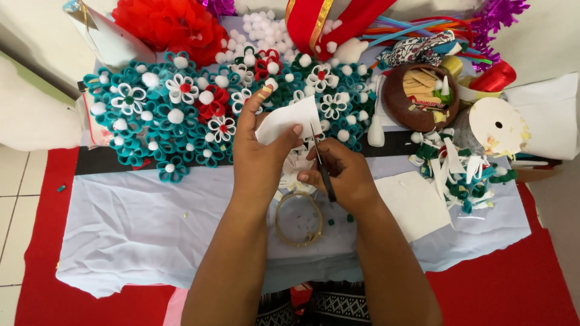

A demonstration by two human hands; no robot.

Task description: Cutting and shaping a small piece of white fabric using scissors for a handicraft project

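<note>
My left hand (261,152) pinches a small piece of white felt (283,118) between thumb and fingers. My right hand (340,175) grips black scissors (322,166), their blades pointing up at the lower edge of the white piece. Both hands hover over a pale blue cloth (151,223). Just below them lies a clear tape ring (298,218), with small white cut pieces (295,169) under the hands.
A mass of teal, white and red felt flowers (181,115) with white pompoms fills the far left. A brown bowl (399,102) of sticks, a white disc (498,125), felt scraps (459,169), a white sheet (414,202), ribbons and red tissue (166,24) surround them.
</note>
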